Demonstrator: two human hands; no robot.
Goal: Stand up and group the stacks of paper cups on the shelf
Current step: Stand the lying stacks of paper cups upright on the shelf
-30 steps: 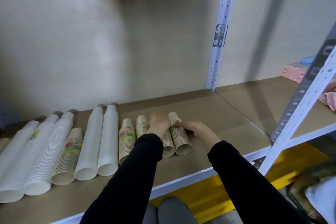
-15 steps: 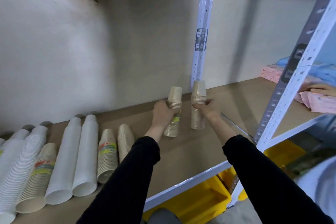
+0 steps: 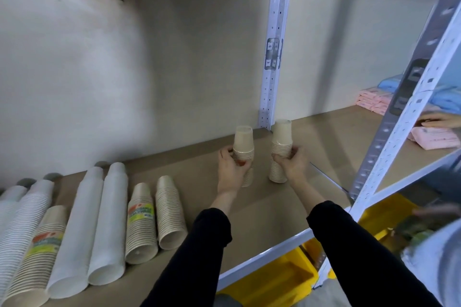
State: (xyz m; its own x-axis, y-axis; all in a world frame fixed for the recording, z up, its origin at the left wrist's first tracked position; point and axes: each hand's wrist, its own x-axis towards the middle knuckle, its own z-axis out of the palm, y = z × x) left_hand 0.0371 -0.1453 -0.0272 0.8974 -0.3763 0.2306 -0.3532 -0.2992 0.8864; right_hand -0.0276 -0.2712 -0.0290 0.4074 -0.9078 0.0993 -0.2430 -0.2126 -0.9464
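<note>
The left hand (image 3: 230,169) covers the middle and most of the lower part of the left brown stack (image 3: 243,144), so its label shows only as a sliver of colour between the fingers, and whether its base sits flat on the shelf (image 3: 269,209) is hard to tell. The right hand (image 3: 293,166) hides the near side of the right brown stack (image 3: 282,142). At the far left the row of lying stacks is cut off by the frame edge, and the outermost white stack (image 3: 7,203) is only partly seen. Both held stacks stand upright, long axis vertical, closed bottoms up and mouths down, side by side but apart, near the back of the shelf just before the perforated post (image 3: 273,57). Each hand wraps its fingers and thumb round the middle of its own stack. To the left, the plain brown stack (image 3: 171,212), the labelled stack (image 3: 141,222) and two tall white stacks (image 3: 109,219) lie on their sides, mouths toward the shelf's front edge, long axes running front to back. On the next bay, pink packs (image 3: 374,101) sit blurred
</note>
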